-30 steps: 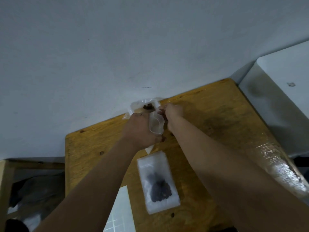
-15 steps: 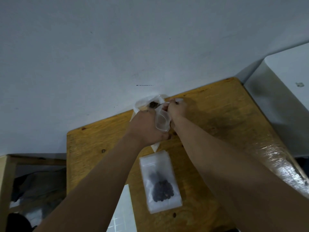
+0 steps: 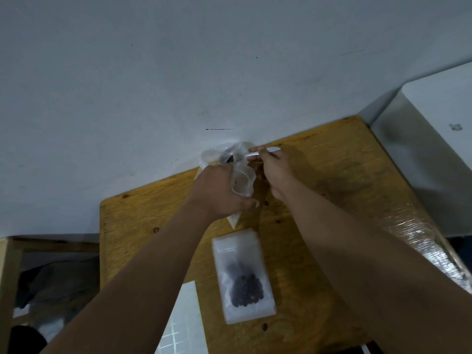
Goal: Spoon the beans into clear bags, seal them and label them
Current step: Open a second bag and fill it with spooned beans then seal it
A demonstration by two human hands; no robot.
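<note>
Tabletop (image 3: 332, 180) of yellow wood, bean bag (image 3: 245, 277) on it, grey wall (image 3: 178, 72) behind

Both my arms are stretched forward, my left forearm (image 3: 143, 272) rising from the lower left and my right forearm (image 3: 357, 238) from the lower right, converging so the hands sit just beside each other. My left hand (image 3: 219, 190) shows its back to the camera, fingers curled round a clear bag (image 3: 242, 182), thumb on the near side. My right hand (image 3: 275, 172) is turned knuckles-up with the wrist roughly straight, and its fingertips pinch a spoon (image 3: 265, 150) by the handle.
</note>
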